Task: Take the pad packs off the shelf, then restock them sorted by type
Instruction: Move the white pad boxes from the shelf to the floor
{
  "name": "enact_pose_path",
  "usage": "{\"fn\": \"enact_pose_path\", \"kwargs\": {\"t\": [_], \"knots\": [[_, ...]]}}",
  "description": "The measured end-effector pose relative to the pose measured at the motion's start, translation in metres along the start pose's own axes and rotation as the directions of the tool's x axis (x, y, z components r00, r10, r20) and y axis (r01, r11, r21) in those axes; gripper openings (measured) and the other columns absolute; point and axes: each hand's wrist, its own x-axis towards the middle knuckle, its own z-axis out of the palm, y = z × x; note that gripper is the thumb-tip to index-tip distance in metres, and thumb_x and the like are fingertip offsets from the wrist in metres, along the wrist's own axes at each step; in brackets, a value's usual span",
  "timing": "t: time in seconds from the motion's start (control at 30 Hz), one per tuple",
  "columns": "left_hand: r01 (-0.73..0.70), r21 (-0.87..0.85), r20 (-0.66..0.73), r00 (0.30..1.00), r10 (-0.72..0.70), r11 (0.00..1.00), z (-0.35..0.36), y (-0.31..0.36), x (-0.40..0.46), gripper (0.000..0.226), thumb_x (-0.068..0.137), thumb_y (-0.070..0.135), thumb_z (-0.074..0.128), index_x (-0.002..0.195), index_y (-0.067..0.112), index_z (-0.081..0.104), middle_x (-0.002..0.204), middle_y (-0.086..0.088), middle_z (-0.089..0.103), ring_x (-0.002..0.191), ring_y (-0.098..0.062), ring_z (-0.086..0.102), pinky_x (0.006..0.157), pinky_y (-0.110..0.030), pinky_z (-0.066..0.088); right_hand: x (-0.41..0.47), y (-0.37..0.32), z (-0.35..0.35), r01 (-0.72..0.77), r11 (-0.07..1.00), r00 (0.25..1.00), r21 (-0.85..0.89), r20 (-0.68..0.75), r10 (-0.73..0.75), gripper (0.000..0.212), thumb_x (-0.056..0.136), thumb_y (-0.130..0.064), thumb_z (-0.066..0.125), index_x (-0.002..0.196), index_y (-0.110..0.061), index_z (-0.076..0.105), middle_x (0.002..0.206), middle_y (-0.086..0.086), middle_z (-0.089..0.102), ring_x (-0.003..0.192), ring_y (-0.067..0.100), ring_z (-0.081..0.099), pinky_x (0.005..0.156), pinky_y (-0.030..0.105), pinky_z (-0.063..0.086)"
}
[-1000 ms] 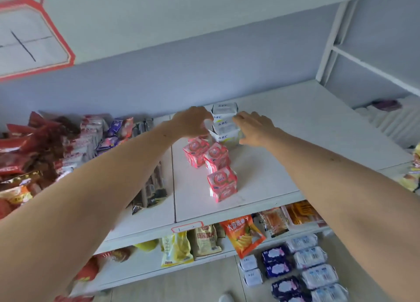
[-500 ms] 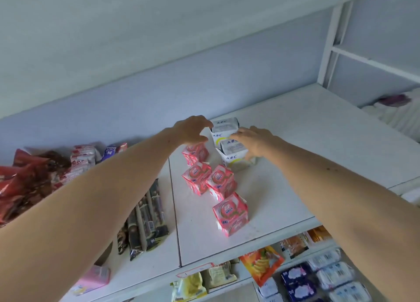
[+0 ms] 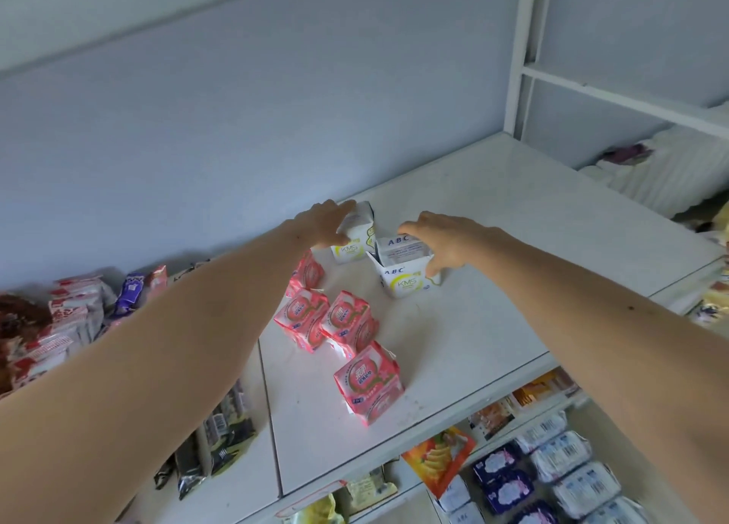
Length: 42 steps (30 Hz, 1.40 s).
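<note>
Head view: both arms reach fwd over the white shelf (image 3: 493, 326). Left hand (image 3: 321, 228) is on the rear white ABC/KMS pack (image 3: 357, 233), fingers laid over its top and far side; looks like a light hold, but how tightly they curl I can't tell, since the pack hides the fingertips. Right hand (image 3: 445, 243) is on the nearer white ABC/KMS pack (image 3: 406, 271), thumb down its right side, fingers curled over the top back edge, so it grips it. That pack stands on the shelf with its printed front toward the camera. The two white packs sit just beside each other, rear one slightly left of and behind the front one; whether they touch isn't clear.

Below the left hand, toward the camera, a cluster of pink packs (image 3: 347, 322): one partly under the left wrist, two side by side nearer, and one apart close to the shelf's front edge, all upright-ish, a bit tilted. Well left of the left forearm: red-and-white snack packs (image 3: 67, 322) and dark wrapped bars (image 3: 225, 433). Below the right forearm, on lower tiers: an orange snack bag (image 3: 438, 456) and blue/white wrapped pad packs (image 3: 560, 468).
</note>
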Motion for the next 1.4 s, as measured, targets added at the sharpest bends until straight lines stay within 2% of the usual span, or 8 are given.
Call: {"fn": "enact_pose_path", "kwargs": {"t": [0.2,0.33,0.53,0.73,0.83,1.1,1.27,1.4], "knots": [[-0.019,-0.163,-0.065,0.998,0.008,0.986,0.002,0.001,-0.013,0.066,0.09,0.026,0.06,0.146,0.024,0.024,0.136,-0.013,0.032,0.115,-0.036,0.044,0.096,-0.05,0.041,-0.017,0.009,-0.003,-0.032,0.998,0.999,0.049,-0.004,0.032,0.074,0.067,-0.018,0.083,0.128,-0.008,0.041,0.123,0.009,0.045,0.109,0.028,0.052,0.084,0.037,0.046],[-0.045,-0.268,-0.136,0.991,0.008,0.962,-0.01,0.012,-0.034,0.065,0.093,0.028,0.055,0.147,0.024,0.02,0.138,-0.011,0.027,0.116,-0.034,0.043,0.098,-0.045,0.04,-0.036,0.014,-0.01,-0.027,0.997,0.998,0.065,-0.059,0.031,0.071,0.066,-0.019,0.083,0.125,-0.008,0.045,0.121,0.007,0.046,0.108,0.027,0.051,0.077,0.031,0.042],[-0.088,-0.418,-0.213,0.977,-0.004,0.904,-0.032,0.051,-0.086,0.065,0.093,0.03,0.057,0.148,0.023,0.023,0.138,-0.01,0.024,0.108,-0.028,0.047,0.094,-0.031,0.039,-0.076,0.021,-0.035,0.077,0.993,0.988,0.087,-0.137,-0.064,0.072,0.064,-0.022,0.082,0.126,-0.015,0.046,0.119,0.003,0.046,0.106,0.023,0.051,0.079,0.035,0.045],[-0.123,-0.565,-0.284,0.958,-0.052,0.816,-0.034,0.114,-0.143,0.065,0.088,0.03,0.063,0.145,0.021,0.033,0.134,-0.011,0.028,0.096,-0.02,0.047,0.09,-0.022,0.037,-0.136,0.029,-0.05,0.143,0.978,0.987,0.152,-0.096,-0.13,0.074,0.064,-0.027,0.083,0.125,-0.019,0.043,0.117,-0.002,0.048,0.103,0.019,0.048,0.08,0.033,0.042],[-0.124,-0.623,-0.319,0.942,-0.106,0.773,-0.027,0.147,-0.173,0.064,0.085,0.026,0.068,0.142,0.022,0.039,0.133,-0.011,0.031,0.098,-0.018,0.044,0.093,-0.021,0.037,-0.175,0.032,-0.049,0.169,0.971,0.985,0.171,-0.062,-0.16,0.075,0.066,-0.023,0.083,0.129,-0.017,0.041,0.111,-0.004,0.047,0.096,0.016,0.046,0.073,0.028,0.036],[-0.055,-0.702,-0.255,0.95,-0.179,0.71,0.019,0.216,-0.239,0.078,0.077,0.033,0.076,0.143,0.03,0.034,0.136,-0.006,0.043,0.119,-0.018,0.045,0.091,-0.024,0.035,-0.26,0.037,-0.007,0.242,0.936,0.97,0.257,-0.046,-0.238,0.076,0.062,-0.023,0.086,0.126,-0.019,0.046,0.106,-0.004,0.052,0.091,0.014,0.05,0.071,0.026,0.039],[0.022,-0.747,-0.155,0.966,-0.207,0.664,0.071,0.236,-0.271,0.076,0.076,0.033,0.077,0.14,0.032,0.037,0.139,-0.003,0.043,0.121,-0.019,0.043,0.093,-0.028,0.038,-0.289,0.032,0.05,0.233,0.922,0.968,0.31,0.021,-0.251,0.084,0.061,-0.028,0.087,0.121,-0.024,0.028,0.118,0.006,0.055,0.097,0.022,0.057,0.079,0.036,0.053],[0.051,-0.764,-0.112,0.971,-0.21,0.643,0.119,0.242,-0.291,0.076,0.076,0.028,0.077,0.141,0.031,0.037,0.137,-0.002,0.042,0.12,-0.014,0.039,0.094,-0.025,0.034,-0.304,0.018,0.098,0.227,0.893,0.965,0.388,0.031,-0.259,0.105,0.063,-0.019,0.088,0.139,-0.021,0.016,0.126,0.013,0.056,0.109,0.029,0.057,0.086,0.031,0.046]]}}
